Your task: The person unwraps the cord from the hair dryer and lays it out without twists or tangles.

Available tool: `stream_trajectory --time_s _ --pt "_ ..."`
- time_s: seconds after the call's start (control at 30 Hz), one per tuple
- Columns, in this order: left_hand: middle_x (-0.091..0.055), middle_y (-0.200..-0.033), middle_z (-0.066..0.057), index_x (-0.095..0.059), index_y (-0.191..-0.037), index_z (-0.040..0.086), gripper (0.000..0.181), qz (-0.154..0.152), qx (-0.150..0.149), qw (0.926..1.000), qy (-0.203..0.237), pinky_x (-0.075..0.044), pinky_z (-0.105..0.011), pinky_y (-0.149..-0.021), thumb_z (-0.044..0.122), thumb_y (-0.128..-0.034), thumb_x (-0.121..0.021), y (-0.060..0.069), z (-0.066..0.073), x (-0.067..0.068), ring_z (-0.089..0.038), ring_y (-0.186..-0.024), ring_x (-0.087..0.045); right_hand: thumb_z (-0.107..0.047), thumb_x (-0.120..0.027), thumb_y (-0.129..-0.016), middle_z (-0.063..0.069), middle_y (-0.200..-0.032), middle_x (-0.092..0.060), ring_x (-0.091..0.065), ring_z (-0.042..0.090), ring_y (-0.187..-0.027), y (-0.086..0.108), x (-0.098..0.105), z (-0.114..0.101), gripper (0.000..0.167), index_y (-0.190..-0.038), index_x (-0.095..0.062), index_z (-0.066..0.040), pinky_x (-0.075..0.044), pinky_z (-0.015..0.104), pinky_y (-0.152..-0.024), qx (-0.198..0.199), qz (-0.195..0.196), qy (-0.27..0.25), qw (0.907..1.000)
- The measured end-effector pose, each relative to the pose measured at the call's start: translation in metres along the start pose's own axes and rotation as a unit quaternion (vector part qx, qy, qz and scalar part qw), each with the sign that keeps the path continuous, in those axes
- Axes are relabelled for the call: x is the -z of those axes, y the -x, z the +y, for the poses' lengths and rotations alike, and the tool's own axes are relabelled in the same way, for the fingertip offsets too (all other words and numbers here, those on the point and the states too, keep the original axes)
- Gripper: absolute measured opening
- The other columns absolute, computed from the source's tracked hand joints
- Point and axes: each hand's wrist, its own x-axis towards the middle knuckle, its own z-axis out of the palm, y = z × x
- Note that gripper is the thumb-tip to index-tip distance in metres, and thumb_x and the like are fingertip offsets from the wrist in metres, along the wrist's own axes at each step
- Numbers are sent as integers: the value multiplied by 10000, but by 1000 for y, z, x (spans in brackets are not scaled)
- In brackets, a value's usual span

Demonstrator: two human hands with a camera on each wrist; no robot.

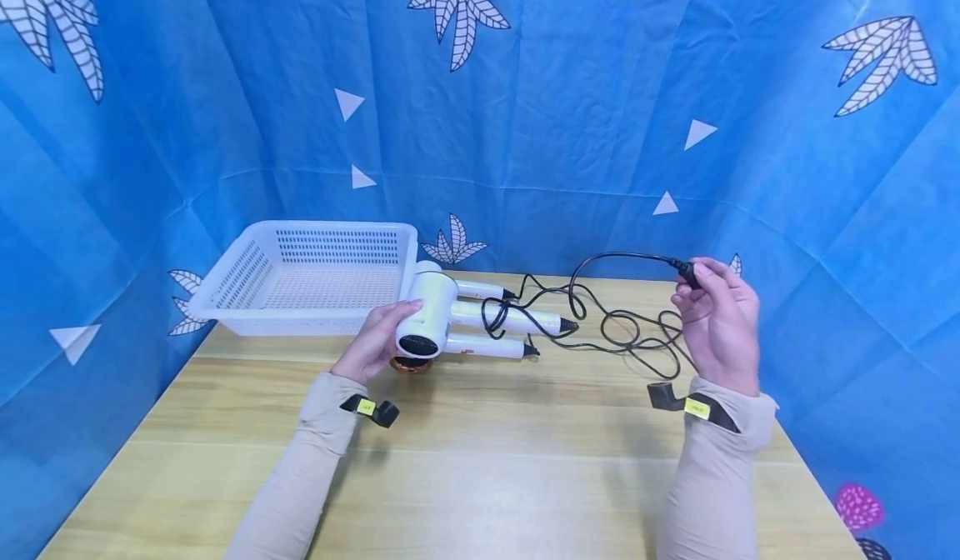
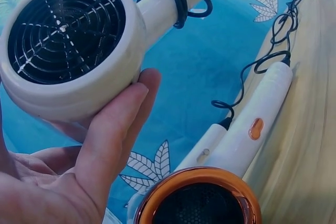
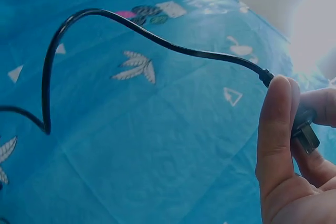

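Note:
My left hand [image 1: 375, 339] holds a white hair dryer [image 1: 431, 314] by its round head, thumb and fingers around the casing. The left wrist view shows its black grille [image 2: 65, 32] and a black cord [image 2: 181, 3] looped around the handle. Below it lie two more white hair dryers; one has a copper-coloured rim [image 2: 197, 174], and their handles [image 1: 483, 346] point right. My right hand [image 1: 718, 318], raised over the table's right side, pinches a black plug [image 1: 687, 273] between thumb and fingers. Metal prongs [image 3: 308, 139] show in the right wrist view. The plug's cord [image 3: 147, 35] arches away leftward.
A white plastic basket [image 1: 300, 320] with slotted walls stands at the back left, beside the dryers. Tangled black cords [image 1: 633, 343] lie on the wooden table [image 1: 480, 460] between the handles and my right hand. A blue patterned cloth [image 1: 555, 127] hangs around the table.

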Motion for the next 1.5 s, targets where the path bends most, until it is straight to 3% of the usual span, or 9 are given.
stream_trajectory --time_s 0.33,0.63,0.8,1.0,1.2,1.3,1.4,1.5 --pt "-723 -1016 52 -466 -1445 -40 597 298 -7 9995 137 -628 -261 -853 380 -1036 -581 -1 1 0 -87 -920 -733 104 -443 -1034 203 -812 -730 -687 180 -623 6 0 -8 229 -1013 -671 117 -596 218 -574 -129 -848 -454 9953" --pt "-747 -994 52 -463 -1456 -50 582 382 -55 9985 386 -640 -255 -816 354 -1051 -572 -1 1 1 -91 -894 -749 98 -388 -1050 234 -886 -747 -714 206 -693 11 3 -15 264 -1032 -650 126 -607 242 -609 -109 -1148 -949 9888" --pt "-762 -978 51 -446 -1470 -58 580 387 -92 9978 539 -652 -267 -793 329 -1056 -570 0 2 1 -100 -880 -762 108 -332 -1053 291 -963 -731 -704 268 -725 12 7 -18 293 -1070 -614 184 -614 278 -625 -177 -1524 -1597 9752" --pt "-764 -961 56 -454 -1455 -51 576 423 -94 9976 532 -655 -266 -784 344 -1055 -575 0 2 1 -103 -863 -767 83 -337 -1054 332 -959 -717 -693 292 -752 12 13 -21 271 -1079 -582 196 -610 289 -618 -234 -1775 -1965 9640" --pt "-767 -942 46 -483 -1418 -36 542 489 -58 9973 551 -659 -272 -750 354 -1053 -578 0 2 1 -111 -831 -773 63 -350 -1043 353 -957 -666 -567 277 -710 14 24 -28 237 -1090 -545 190 -553 326 -587 -588 -2028 -2592 9424" --pt "-758 -938 45 -507 -1393 -5 506 534 -12 9968 598 -655 -259 -716 360 -1050 -584 0 2 1 -110 -815 -768 85 -336 -1035 325 -945 -677 -565 260 -700 14 27 -30 262 -1077 -568 198 -514 299 -585 -589 -2098 -2312 9482" --pt "-754 -942 43 -521 -1369 20 477 572 11 9958 709 -653 -252 -718 366 -1047 -589 0 3 1 -105 -818 -764 106 -310 -1041 313 -981 -702 -651 248 -716 13 30 -29 300 -1081 -590 205 -558 275 -605 -567 -2080 -1789 9600" --pt "-755 -963 45 -512 -1374 29 488 538 -7 9953 808 -656 -260 -758 379 -1044 -594 0 3 2 -104 -842 -764 110 -296 -1049 297 -994 -717 -699 229 -725 10 34 -28 334 -1098 -616 196 -595 268 -634 -699 -2116 -1371 9652"
